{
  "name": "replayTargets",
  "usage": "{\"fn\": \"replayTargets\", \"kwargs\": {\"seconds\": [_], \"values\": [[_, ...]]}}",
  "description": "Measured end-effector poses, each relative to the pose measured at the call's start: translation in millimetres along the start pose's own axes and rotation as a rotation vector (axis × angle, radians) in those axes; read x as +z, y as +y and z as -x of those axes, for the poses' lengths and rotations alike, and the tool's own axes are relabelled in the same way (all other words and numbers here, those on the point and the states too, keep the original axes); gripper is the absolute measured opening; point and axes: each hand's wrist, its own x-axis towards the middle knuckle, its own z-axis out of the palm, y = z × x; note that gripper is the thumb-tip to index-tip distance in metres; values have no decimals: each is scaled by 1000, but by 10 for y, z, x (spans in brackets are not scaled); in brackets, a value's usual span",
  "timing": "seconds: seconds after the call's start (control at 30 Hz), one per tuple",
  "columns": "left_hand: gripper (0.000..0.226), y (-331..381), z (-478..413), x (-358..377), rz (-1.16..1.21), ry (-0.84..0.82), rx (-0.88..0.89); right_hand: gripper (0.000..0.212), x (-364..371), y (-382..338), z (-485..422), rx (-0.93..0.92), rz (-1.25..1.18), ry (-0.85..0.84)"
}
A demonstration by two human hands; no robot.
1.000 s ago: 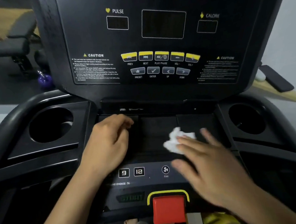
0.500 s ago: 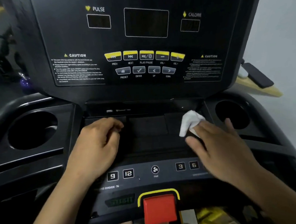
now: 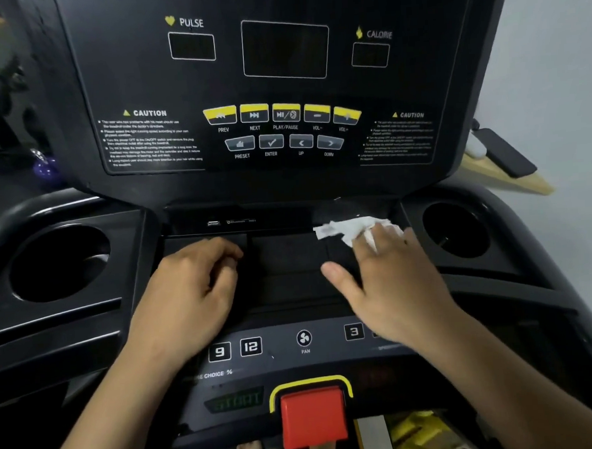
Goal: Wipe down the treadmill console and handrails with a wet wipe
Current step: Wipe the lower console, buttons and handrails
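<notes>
The black treadmill console (image 3: 284, 149) fills the view, with yellow buttons and dark displays. Below it lies a flat black tray shelf (image 3: 290, 266). My right hand (image 3: 390, 281) presses a crumpled white wet wipe (image 3: 346, 228) against the shelf's far right corner, fingers stretched flat over it, thumb out to the left. My left hand (image 3: 195, 284) rests on the left part of the shelf with fingers loosely curled, holding nothing. The left handrail (image 3: 30, 210) curves off at the left edge.
Round cup holders sit left (image 3: 60, 264) and right (image 3: 456, 229) of the shelf. A red stop button (image 3: 313, 415) with yellow surround is near the bottom. Number keys and a fan key line the lower panel. A purple kettlebell (image 3: 44, 165) stands on the floor beyond, left.
My right hand has slid the wipe from the shelf's middle toward its far right corner. The left hand has stayed in place.
</notes>
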Motion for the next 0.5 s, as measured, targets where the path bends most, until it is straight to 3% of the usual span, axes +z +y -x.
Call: {"fn": "replayTargets", "kwargs": {"seconds": [0.2, 0.33, 0.43, 0.5], "values": [[27, 28, 23, -20, -14, 3, -2, 80, -185, 140, 393, 33, 21, -48], [27, 35, 30, -14, -20, 1, -1, 56, -229, -18, 290, -14, -156, 233], [27, 39, 34, -24, 1, 0, -2, 80, -82, -62, 182, -43, -233, -21], [27, 31, 29, -27, 7, 5, -4, 92, -38, 12, 166, 35, -213, -64]]}}
